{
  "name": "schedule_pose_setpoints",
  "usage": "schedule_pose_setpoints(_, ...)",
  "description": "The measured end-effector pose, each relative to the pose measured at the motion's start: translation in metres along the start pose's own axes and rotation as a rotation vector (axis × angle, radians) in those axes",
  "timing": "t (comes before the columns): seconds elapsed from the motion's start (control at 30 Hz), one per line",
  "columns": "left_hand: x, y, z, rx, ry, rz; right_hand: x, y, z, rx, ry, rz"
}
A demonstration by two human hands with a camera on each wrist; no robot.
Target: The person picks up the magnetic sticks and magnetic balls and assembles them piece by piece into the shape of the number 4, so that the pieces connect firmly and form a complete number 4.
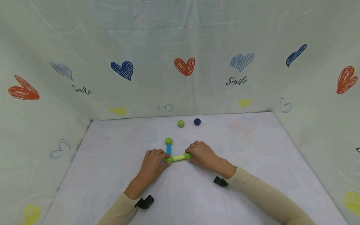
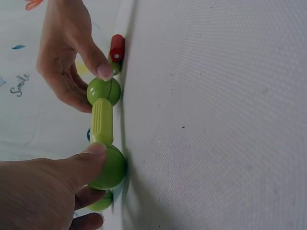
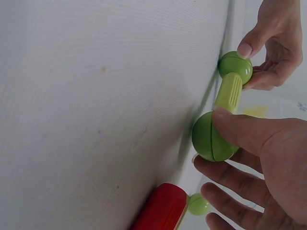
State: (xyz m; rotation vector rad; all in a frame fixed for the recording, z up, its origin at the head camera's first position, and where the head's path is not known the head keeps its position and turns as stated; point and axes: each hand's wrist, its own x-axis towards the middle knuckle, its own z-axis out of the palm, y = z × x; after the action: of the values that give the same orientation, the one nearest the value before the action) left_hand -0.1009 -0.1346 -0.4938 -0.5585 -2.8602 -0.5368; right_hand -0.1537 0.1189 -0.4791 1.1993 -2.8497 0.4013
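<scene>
My left hand [image 1: 152, 164] pinches a green ball [image 2: 111, 167] between thumb and fingers. A ribbed yellow-green rod [image 1: 178, 158] joins that ball to another green ball [image 3: 211, 139], which my right hand [image 1: 203, 156] grips by thumb and fingertips. From the left-hand ball a blue rod [image 1: 168, 149] runs away from me to a third green ball [image 1: 168, 141]. Together these pieces make an L shape low over the white tabletop. A red rod [image 3: 160, 208] shows beside my right hand in both wrist views; in the head view it is hidden.
Near the far edge of the white table [image 1: 253, 140] lie a loose green ball [image 1: 181, 123] and a dark blue ball [image 1: 197, 122]. Behind and at the sides hangs a pale sheet [image 1: 152, 37] printed with hearts. Black wrist cameras [image 1: 145, 202] sit under both sleeves.
</scene>
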Motion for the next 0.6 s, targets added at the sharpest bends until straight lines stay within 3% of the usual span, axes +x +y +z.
schedule_pose_setpoints(0.6,0.0003,0.0019,-0.001,-0.003,-0.005,-0.013,-0.0043,-0.0029,0.0006,0.006,-0.008,0.009)
